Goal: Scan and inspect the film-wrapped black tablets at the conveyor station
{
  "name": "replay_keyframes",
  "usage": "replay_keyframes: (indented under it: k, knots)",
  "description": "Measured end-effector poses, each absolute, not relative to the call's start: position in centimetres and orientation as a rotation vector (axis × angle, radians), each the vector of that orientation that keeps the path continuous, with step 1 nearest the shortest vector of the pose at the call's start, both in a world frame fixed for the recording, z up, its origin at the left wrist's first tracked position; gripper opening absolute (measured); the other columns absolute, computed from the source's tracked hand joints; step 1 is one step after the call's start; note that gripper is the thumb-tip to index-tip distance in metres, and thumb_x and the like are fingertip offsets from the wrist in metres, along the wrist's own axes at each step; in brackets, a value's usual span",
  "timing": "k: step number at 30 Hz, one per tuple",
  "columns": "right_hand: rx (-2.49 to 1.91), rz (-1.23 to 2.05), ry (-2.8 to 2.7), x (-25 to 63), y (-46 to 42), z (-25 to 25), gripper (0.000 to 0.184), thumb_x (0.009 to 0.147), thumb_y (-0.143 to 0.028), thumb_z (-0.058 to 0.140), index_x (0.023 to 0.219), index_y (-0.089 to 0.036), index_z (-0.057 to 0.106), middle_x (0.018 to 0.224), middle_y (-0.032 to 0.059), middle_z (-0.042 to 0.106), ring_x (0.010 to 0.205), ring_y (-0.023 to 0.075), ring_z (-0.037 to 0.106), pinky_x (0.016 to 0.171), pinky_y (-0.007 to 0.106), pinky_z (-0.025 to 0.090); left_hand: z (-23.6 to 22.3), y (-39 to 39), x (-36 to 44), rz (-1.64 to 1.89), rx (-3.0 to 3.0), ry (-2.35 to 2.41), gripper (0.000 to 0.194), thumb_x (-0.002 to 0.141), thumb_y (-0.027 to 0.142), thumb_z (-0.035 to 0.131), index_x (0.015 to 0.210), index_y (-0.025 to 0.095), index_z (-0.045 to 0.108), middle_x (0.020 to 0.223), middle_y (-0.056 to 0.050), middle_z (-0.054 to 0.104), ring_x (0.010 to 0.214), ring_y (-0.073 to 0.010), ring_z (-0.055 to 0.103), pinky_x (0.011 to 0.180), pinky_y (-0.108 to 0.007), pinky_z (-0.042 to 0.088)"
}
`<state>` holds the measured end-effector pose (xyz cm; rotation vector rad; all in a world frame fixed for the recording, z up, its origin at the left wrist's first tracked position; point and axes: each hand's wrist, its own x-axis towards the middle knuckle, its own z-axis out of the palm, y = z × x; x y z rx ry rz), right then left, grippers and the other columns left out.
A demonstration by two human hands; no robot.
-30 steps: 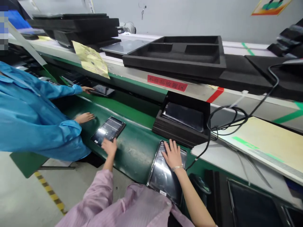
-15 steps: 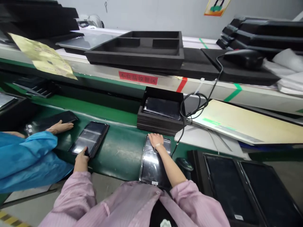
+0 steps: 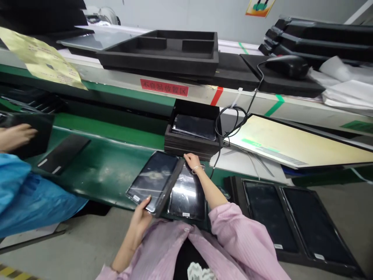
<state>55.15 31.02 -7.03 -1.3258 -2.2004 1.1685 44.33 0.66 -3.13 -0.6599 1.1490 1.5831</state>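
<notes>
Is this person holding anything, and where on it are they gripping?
The left hand holds a dark-screened panel by its near edge. The right hand is at its far right corner; whether it grips is unclear.

The tablet at the centre of the frame is glossy black, with a small white label at its lower left corner. The second tablet, just right of it, is black too (a white glare brightens its middle). The bench around them is deep green. At the bottom, a pale pink shirt with fine stripes lies over a black top; a bright blue jacket fills the lower left. Above centre, a red sign bears dark characters. The upper left paper is pale yellow, the tray at upper centre matte black, and the lower left corner's floor tape yellow-and-black striped.
</notes>
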Motion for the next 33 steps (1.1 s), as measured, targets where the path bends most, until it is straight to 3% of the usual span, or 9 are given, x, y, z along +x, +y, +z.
replay_keyframes:
  k: [4, 5, 7, 10, 14, 18, 22, 27, 33]
  knots:
    - [-1.289, 1.292, -1.716, 58.7, 28.6, -5.5, 0.076, 0.09, -0.068, 0.008, 0.123, -0.015, 0.051, 0.126, 0.0141, 0.054, 0.104, 0.0197, 0.058, 0.087, 0.033, 0.048, -2.6, 2.2, 48.6, 1.439, -0.592, 0.96, 0.012, 0.076, 0.006, 0.059, 0.086, 0.011, 0.063, 0.077, -0.005, 0.07, 0.071, -0.0172, 0.066, 0.073, -0.029, 0.055]
    - [-1.254, 1.395, -1.562, 60.0, 27.1, -5.0, 0.076, 0.088, -0.07, 0.007, 0.13, -0.018, 0.044, 0.13, 0.0132, 0.051, 0.102, 0.0194, 0.059, 0.083, 0.033, 0.05, -2.7, 2.5, 49.1, 1.427, -0.552, 0.945, 0.01, 0.074, 0.006, 0.062, 0.083, 0.011, 0.064, 0.077, -0.005, 0.071, 0.072, -0.0173, 0.066, 0.073, -0.029, 0.055]
    - [-1.104, 1.736, -1.168, 62.3, 23.4, -4.0, 0.069, 0.085, -0.074, 0.028, 0.136, -0.029, 0.034, 0.132, 0.0083, 0.049, 0.097, 0.0191, 0.061, 0.077, 0.034, 0.053, -3.0, 2.9, 50.0, 1.407, -0.433, 0.939, 0.013, 0.067, 0.007, 0.07, 0.078, 0.012, 0.065, 0.078, -0.006, 0.071, 0.075, -0.0186, 0.066, 0.073, -0.027, 0.054]
    - [-0.992, 1.98, -0.912, 64.2, 18.2, -3.2, 0.079, 0.075, -0.053, 0.068, 0.14, -0.037, 0.026, 0.133, 0.0024, 0.049, 0.106, 0.0176, 0.058, 0.085, 0.032, 0.052, -3.4, 3.1, 50.9, 1.363, -0.279, 0.948, 0.027, 0.057, 0.011, 0.08, 0.079, 0.012, 0.065, 0.084, -0.007, 0.071, 0.082, -0.022, 0.066, 0.074, -0.029, 0.054]
    - [-1.011, 1.933, -0.857, 64.3, 16.1, -3.4, 0.098, 0.064, -0.031, 0.079, 0.143, -0.031, 0.021, 0.125, 0.0032, 0.056, 0.106, 0.0189, 0.057, 0.09, 0.033, 0.05, -4.2, 2.2, 50.1, 1.334, -0.26, 0.992, 0.031, 0.058, 0.011, 0.08, 0.084, 0.015, 0.064, 0.09, -0.005, 0.07, 0.083, -0.0188, 0.065, 0.074, -0.027, 0.054]
    - [-0.99, 1.894, -0.964, 65.4, 17.5, -4.5, 0.095, 0.063, -0.031, 0.076, 0.144, -0.028, 0.027, 0.133, 0.0042, 0.05, 0.116, 0.0225, 0.053, 0.099, 0.037, 0.046, -5.0, 1.3, 47.4, 1.435, -0.277, 1.016, 0.023, 0.069, 0.029, 0.073, 0.088, 0.019, 0.063, 0.091, -0.002, 0.069, 0.085, -0.0191, 0.064, 0.076, -0.032, 0.053]
    - [-1.074, 1.832, -1.121, 66.6, 18.6, -5.7, 0.095, 0.062, -0.039, 0.075, 0.144, -0.022, 0.03, 0.142, 0.0063, 0.04, 0.128, 0.0265, 0.042, 0.107, 0.041, 0.039, -4.8, 2.7, 47.0, 1.368, 0.054, 1.341, 0.048, 0.071, 0.052, 0.067, 0.106, 0.018, 0.063, 0.114, -0.009, 0.065, 0.114, -0.0297, 0.054, 0.097, -0.039, 0.044]
    - [-1.347, 1.625, -1.215, 66.1, 18.9, -6.1, 0.093, 0.065, -0.055, 0.07, 0.144, -0.022, 0.033, 0.148, 0.004, 0.031, 0.137, 0.0263, 0.03, 0.117, 0.041, 0.022, -4.0, 6.0, 48.3, 1.302, 0.571, 1.542, 0.065, 0.075, 0.045, 0.064, 0.131, 0.017, 0.047, 0.138, -0.009, 0.048, 0.132, -0.0285, 0.037, 0.113, -0.038, 0.026]
    - [-1.324, 1.488, -1.398, 66.4, 19.0, -7.1, 0.081, 0.071, -0.058, 0.065, 0.14, -0.024, 0.039, 0.144, 0.0038, 0.038, 0.134, 0.0263, 0.034, 0.117, 0.041, 0.022, -4.2, 6.0, 48.8, 1.193, 0.918, 1.705, 0.064, 0.084, 0.042, 0.052, 0.14, 0.018, 0.034, 0.137, -0.012, 0.045, 0.129, -0.0249, 0.037, 0.112, -0.035, 0.025]
